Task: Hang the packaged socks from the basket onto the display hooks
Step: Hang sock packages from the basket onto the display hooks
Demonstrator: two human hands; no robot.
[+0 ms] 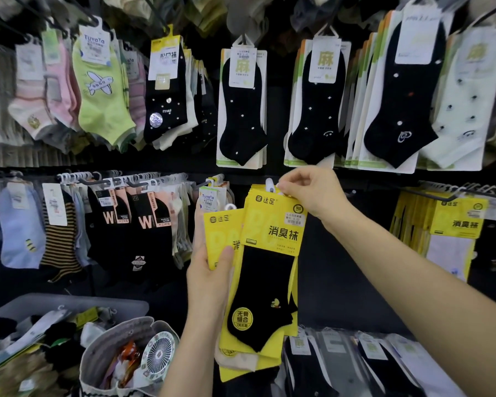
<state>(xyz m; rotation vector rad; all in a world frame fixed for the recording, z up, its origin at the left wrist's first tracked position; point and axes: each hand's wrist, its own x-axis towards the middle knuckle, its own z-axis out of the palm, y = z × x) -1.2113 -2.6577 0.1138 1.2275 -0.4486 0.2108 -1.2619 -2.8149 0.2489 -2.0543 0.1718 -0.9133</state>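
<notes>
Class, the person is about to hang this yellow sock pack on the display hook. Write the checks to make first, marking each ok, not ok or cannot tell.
1. Right hand pinches the top of the front yellow pack: ok.
2. Left hand grips the spare packs: ok.
3. White hanger tab threaded on a hook: cannot tell, the hook is hidden.
4. Front pack's label faces outward: ok.
5. Basket holds more socks: ok.

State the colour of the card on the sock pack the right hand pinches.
Bright yellow card, holding a black sock; seen best in the head view.
</notes>
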